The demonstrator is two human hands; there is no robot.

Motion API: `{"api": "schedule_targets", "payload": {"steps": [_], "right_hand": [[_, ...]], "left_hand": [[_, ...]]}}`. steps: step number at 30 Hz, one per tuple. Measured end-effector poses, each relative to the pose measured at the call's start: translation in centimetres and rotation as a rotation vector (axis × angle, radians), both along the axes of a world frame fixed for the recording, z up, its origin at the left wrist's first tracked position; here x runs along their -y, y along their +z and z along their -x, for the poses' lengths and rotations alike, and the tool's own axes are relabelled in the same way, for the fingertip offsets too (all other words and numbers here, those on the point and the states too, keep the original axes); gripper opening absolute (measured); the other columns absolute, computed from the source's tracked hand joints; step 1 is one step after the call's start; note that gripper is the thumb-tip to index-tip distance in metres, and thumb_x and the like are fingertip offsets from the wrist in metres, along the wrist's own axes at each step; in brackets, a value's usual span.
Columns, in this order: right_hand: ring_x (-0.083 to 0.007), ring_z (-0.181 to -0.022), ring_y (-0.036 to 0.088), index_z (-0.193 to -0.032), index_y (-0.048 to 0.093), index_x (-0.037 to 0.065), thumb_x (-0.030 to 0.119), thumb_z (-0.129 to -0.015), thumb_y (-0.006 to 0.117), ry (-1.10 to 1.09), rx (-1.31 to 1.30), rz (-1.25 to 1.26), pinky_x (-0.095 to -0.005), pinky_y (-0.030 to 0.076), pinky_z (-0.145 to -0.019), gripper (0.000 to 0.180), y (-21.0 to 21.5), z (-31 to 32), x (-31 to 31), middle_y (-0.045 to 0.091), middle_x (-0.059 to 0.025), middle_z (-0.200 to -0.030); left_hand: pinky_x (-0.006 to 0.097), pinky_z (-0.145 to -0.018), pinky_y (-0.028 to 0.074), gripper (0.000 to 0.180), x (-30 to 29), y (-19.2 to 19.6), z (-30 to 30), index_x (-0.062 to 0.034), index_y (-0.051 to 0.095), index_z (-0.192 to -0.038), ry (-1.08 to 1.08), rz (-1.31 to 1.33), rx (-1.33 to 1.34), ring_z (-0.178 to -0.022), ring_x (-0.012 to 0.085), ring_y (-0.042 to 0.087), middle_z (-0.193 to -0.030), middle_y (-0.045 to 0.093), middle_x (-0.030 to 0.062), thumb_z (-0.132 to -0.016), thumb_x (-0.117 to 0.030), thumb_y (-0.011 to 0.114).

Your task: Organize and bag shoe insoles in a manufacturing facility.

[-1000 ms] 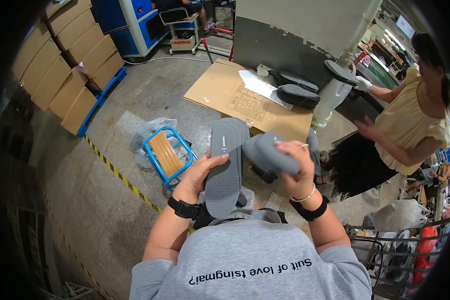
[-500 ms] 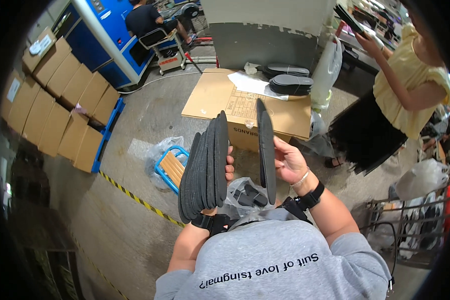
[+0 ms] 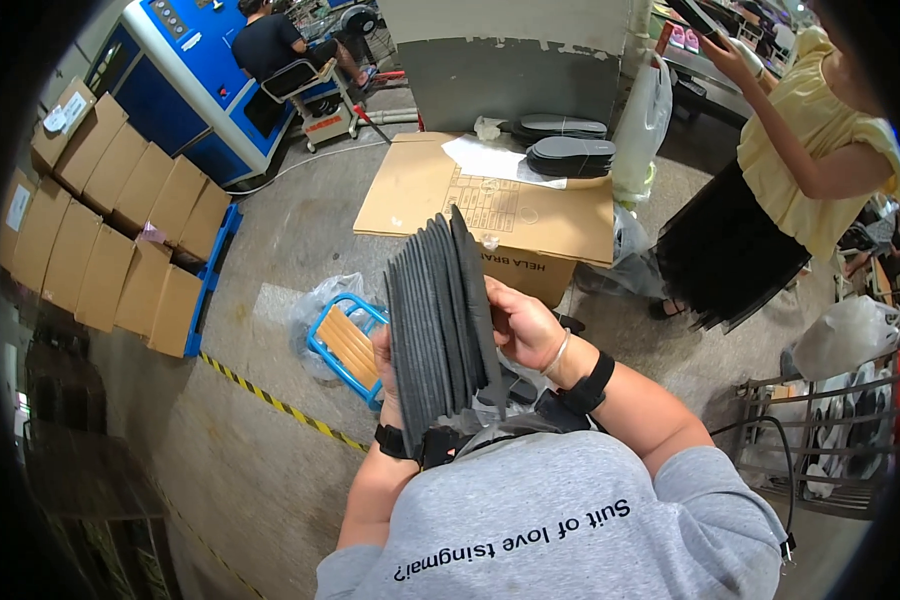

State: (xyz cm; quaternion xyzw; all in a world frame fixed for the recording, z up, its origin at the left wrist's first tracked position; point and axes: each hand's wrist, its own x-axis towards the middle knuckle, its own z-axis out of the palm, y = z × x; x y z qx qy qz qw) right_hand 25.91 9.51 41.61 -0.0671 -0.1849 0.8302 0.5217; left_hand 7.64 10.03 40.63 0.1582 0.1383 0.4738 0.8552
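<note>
Upright in front of my chest stands a thick stack of dark grey shoe insoles [image 3: 425, 320], their edges fanned towards me. My left hand [image 3: 384, 365] is closed around the stack's left side, most of its fingers hidden behind it. On the opposite side, my right hand [image 3: 525, 325] has its fingers bent against the rightmost insole [image 3: 478, 310], which lies against the stack at a slight tilt. Below, partly covered by the stack, more dark pieces [image 3: 518, 386] show in clear plastic near my waist.
A cardboard box [image 3: 400, 195] ahead bears paper and more grey insoles [image 3: 570, 157]. A blue-framed stool [image 3: 348, 348] with wooden slats is at left, beyond it stacked cartons [image 3: 120, 200] on a blue pallet. A person in yellow [image 3: 820, 130] stands right, near a wire rack [image 3: 820, 440].
My right hand has moved left, bringing its separate insole up against the stack. The stack has turned and its insoles show more spread edges. The view has shifted slightly.
</note>
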Motion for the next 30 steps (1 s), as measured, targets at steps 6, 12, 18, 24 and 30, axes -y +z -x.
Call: {"api": "schedule_targets", "payload": {"steps": [6,12,18,24,30], "right_hand": [[-0.0113,-0.084,0.053,-0.125,0.039,0.01,0.029,-0.091,0.039,-0.43,0.709,0.075,-0.0227,0.043,-0.074,0.039,0.6,2.2,1.3,0.055,-0.003,-0.103],[-0.0258,-0.087,0.051,-0.104,0.053,-0.001,0.019,-0.085,0.045,-0.683,1.353,-0.39,-0.0313,0.039,-0.08,0.029,-2.1,-0.1,-1.7,0.053,-0.0162,-0.095],[-0.0173,-0.083,0.055,-0.1,0.054,-0.003,0.015,-0.084,0.05,-0.577,1.239,-0.397,-0.0285,0.043,-0.077,0.024,-3.3,-0.7,-2.0,0.06,-0.0116,-0.088],[-0.0087,-0.085,0.052,-0.103,0.054,-0.002,0.012,-0.086,0.048,-0.225,1.092,-0.312,-0.0249,0.043,-0.078,0.023,-3.3,-1.5,0.0,0.06,-0.0047,-0.092],[-0.0135,-0.087,0.052,-0.103,0.056,0.002,0.024,-0.089,0.042,-0.395,1.274,-0.324,-0.0263,0.041,-0.078,0.03,3.5,-3.9,-4.3,0.059,-0.0067,-0.091]], "left_hand": [[0.033,-0.07,0.053,0.061,0.9,1.3,-0.3,0.0031,0.048,-0.112,-0.01,0.058,-0.154,-0.079,0.0244,0.062,-0.098,0.06,0.0157,-0.07,-0.039,0.06],[0.036,-0.074,0.051,0.063,-0.5,1.4,-0.9,0.0026,0.045,-0.115,-0.108,-0.009,-0.056,-0.086,0.026,0.059,-0.104,0.056,0.0173,-0.067,-0.035,0.06],[0.035,-0.078,0.049,0.077,0.4,2.5,-0.7,0.0,0.041,-0.118,-0.112,-0.024,-0.221,-0.088,0.0256,0.056,-0.102,0.055,0.0133,-0.055,-0.033,0.07],[0.034,-0.079,0.048,0.079,2.5,1.0,0.9,0.0001,0.041,-0.118,-0.173,0.057,-0.322,-0.091,0.0257,0.054,-0.103,0.053,0.0133,-0.051,-0.031,0.071],[0.036,-0.08,0.047,0.08,2.8,0.5,1.0,0.0004,0.041,-0.118,-0.161,0.072,-0.372,-0.091,0.0268,0.054,-0.103,0.053,0.0141,-0.051,-0.032,0.07]]}}
